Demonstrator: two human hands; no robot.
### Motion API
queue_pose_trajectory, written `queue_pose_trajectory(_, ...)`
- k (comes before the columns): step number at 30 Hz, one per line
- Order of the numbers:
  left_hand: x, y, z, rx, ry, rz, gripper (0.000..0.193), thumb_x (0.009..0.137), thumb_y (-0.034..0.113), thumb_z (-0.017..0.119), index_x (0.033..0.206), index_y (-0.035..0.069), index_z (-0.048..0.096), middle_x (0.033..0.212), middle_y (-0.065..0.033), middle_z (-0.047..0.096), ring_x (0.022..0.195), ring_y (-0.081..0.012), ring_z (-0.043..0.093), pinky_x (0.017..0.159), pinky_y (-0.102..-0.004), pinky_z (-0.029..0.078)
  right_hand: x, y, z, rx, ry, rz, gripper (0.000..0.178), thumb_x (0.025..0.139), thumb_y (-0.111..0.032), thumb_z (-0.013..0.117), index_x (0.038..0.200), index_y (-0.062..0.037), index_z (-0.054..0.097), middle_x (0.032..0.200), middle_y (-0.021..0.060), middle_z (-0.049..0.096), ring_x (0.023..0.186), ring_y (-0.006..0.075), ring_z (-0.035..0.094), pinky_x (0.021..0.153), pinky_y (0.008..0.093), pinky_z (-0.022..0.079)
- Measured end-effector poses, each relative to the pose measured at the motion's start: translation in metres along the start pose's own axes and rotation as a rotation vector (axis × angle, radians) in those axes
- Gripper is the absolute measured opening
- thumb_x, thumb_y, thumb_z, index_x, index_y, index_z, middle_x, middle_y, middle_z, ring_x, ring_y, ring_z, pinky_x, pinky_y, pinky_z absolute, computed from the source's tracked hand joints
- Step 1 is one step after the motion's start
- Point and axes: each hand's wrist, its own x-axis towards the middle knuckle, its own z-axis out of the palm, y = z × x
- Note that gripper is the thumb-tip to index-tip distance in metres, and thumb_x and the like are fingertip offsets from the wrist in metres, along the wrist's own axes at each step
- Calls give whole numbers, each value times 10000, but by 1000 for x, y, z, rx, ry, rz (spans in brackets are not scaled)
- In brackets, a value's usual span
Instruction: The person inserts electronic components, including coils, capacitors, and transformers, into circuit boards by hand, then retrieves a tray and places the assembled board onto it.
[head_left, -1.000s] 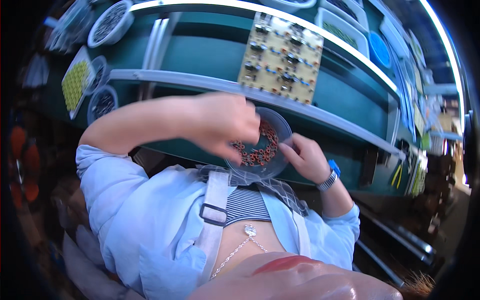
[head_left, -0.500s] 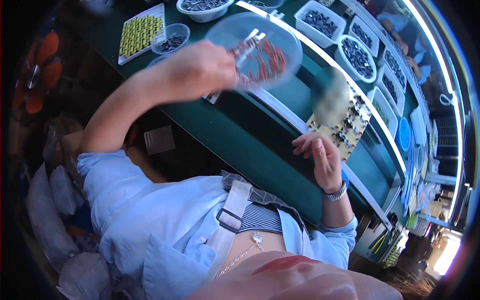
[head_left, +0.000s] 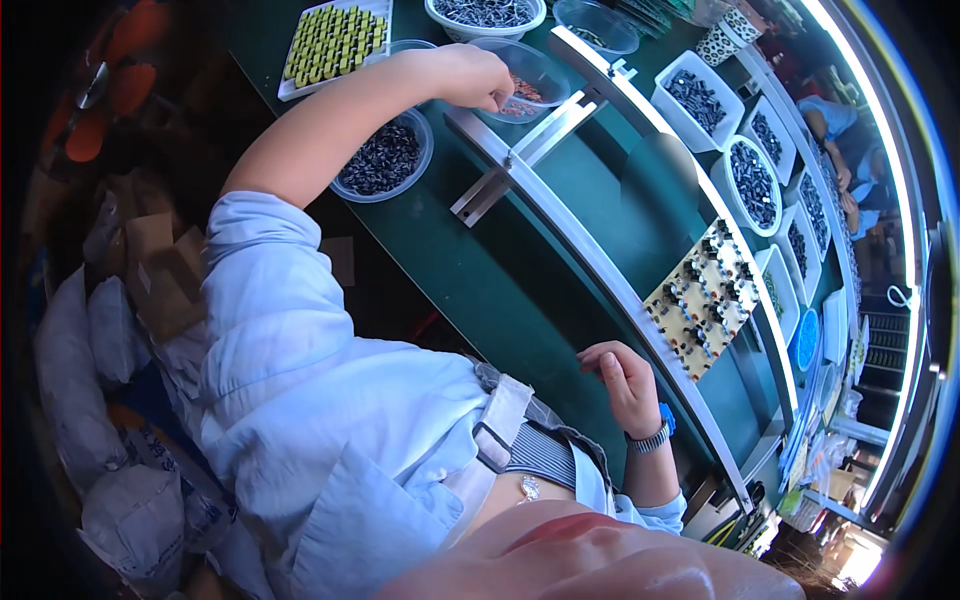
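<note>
The left hand's [head_left: 468,75] fingers curl at the side of a clear bowl [head_left: 553,78] of small orange parts [head_left: 524,92]; whether they grip it cannot be told. The right hand [head_left: 625,387], fingers loosely parted, holds nothing; beyond its fingertips, past a metal rail [head_left: 622,291], lies a circuit board [head_left: 703,297].

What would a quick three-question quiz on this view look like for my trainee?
1. Which hand is at the clear plastic bowl of orange parts?
2. True or false: the populated circuit board lies between two metal rails.
3. The right hand is: (a) holding the board; (b) empty; (c) inside the bowl.

Key: 1. The left hand. 2. True. 3. b.
</note>
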Motion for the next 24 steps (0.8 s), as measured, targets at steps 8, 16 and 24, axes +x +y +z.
queue_pose_trajectory(8, -46, -58, -25, -482, 576, 52, 261, 820, 221, 681, 1001, 34, 652, 842, -104, 672, 767, -206, 649, 665, -317, 510, 8, 1, 5, -148, -47, -83, 276, 981, -237, 466, 979, -5, 615, 915, 84, 626, 817, 157, 599, 744, 269, 474)
queue_pose_trajectory(16, -146, -102, -2, -335, 391, -567, 258, 831, 243, 659, 962, 22, 658, 843, -87, 665, 725, -164, 631, 664, -291, 501, 15, 3, 15, -151, -102, -74, 215, 958, -192, 507, 975, -7, 616, 893, 88, 624, 820, 176, 606, 740, 283, 485)
queue_pose_trajectory(24, -149, -68, -1, -490, 92, -629, 337, 895, 381, 586, 989, 60, 626, 777, 11, 599, 628, -62, 542, 518, -199, 420, 20, -3, 20, -218, -107, -95, 166, 933, -153, 536, 973, -16, 619, 882, 94, 623, 812, 200, 612, 734, 291, 491)
